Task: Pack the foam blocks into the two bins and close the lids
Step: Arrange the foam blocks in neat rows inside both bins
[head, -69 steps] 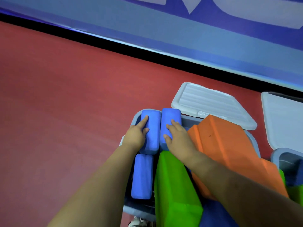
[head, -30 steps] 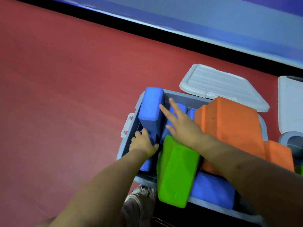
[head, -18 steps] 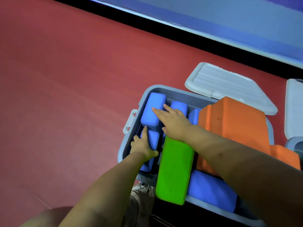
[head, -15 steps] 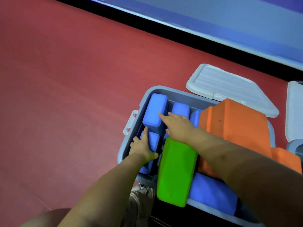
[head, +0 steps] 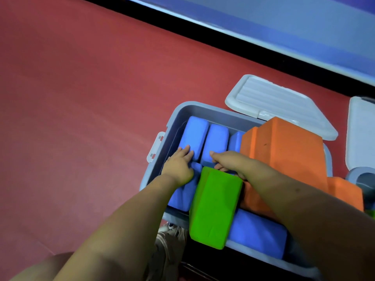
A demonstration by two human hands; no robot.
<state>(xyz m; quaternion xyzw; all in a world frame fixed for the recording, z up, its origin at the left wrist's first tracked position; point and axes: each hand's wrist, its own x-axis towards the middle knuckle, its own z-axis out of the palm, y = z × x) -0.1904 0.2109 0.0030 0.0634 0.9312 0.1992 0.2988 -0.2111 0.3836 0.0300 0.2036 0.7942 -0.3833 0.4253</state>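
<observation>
Blue foam blocks [head: 194,134] side by side in grey bin [head: 176,116].

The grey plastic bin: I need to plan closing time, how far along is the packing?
Done: small blue foam blocks sit inside the grey plastic bin. In hand: left hand and right hand press them. Left: green foam block and orange foam block protrude; white ribbed lid is off.

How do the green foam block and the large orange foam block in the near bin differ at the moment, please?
The green foam block is a plain rectangular slab; the orange foam block is bulkier, with a stepped, angled outline. The green one overhangs the bin at its near rim, while the orange one stands highest, against the far right side. The right hand is beside the green block's far end. Both stick up above the rim.
</observation>
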